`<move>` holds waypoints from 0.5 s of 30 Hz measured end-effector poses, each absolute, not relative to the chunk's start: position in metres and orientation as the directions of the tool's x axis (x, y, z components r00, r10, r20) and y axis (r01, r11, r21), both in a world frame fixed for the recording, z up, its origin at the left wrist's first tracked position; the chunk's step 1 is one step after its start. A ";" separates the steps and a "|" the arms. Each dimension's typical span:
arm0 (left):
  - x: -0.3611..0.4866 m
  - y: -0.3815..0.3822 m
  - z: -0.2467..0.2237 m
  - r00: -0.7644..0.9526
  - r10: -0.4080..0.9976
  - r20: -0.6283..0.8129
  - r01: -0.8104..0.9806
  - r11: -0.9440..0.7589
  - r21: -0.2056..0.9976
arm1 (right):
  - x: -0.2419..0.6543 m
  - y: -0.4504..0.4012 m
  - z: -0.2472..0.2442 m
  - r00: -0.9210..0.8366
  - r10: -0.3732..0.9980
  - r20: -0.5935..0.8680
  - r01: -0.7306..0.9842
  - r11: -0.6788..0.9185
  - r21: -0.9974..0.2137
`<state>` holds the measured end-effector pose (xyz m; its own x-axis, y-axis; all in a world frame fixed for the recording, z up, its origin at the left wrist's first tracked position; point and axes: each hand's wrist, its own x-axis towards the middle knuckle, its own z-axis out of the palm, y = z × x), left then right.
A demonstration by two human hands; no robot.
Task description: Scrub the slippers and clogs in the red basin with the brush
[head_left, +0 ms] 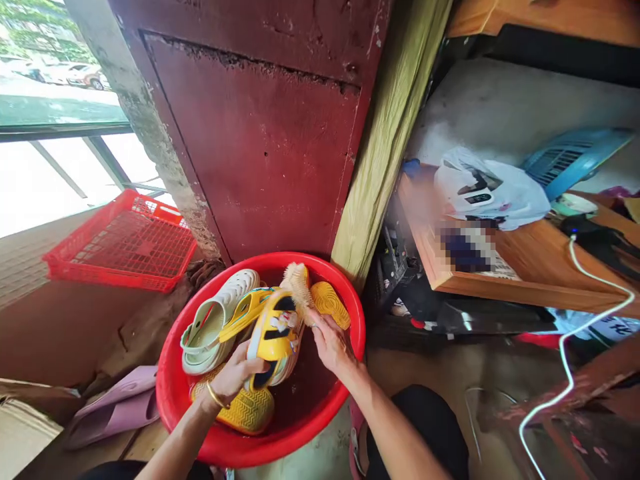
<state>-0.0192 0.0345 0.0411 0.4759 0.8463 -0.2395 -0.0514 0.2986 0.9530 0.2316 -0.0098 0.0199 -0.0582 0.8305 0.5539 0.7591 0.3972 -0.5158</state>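
So a yellow shoe with black markings is being held up over the middle of a red basin, tilted on its side so the upper faces the brush, which looks like the reason for that angle. It's gripped from below by the left hand, fingers curled tight round the lower end, a gold bangle seen on that wrist. A scrubbing brush is clamped in the right hand, fingers closed round the handle, pale bristles pressed against the shoe's top edge.

More footwear is piled in the basin, probably so everything stays in one wet spot: a pale green clog on the left, a yellow sole lying tread-up under the held shoe, another yellow sole at the far rim. Whether there's water in there can't be told.

Outside the basin, pink slippers are lying on the floor to the left, a red crate is parked further back, and a maroon door is right behind.
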 end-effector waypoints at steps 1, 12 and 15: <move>-0.019 0.034 0.044 0.449 0.859 -0.246 -0.129 0.335 0.933 | 0.231 -0.011 0.019 -0.044 0.836 0.546 0.766 0.379 -0.519; -0.011 0.042 0.045 0.113 0.859 -0.500 -0.657 0.442 0.611 | 0.202 -0.023 0.031 -0.298 0.778 0.553 0.886 0.442 -0.144; -0.014 0.043 0.039 0.249 0.829 -0.500 -0.620 0.534 0.575 | 0.211 -0.018 0.032 -0.130 0.846 0.517 0.936 0.277 -0.217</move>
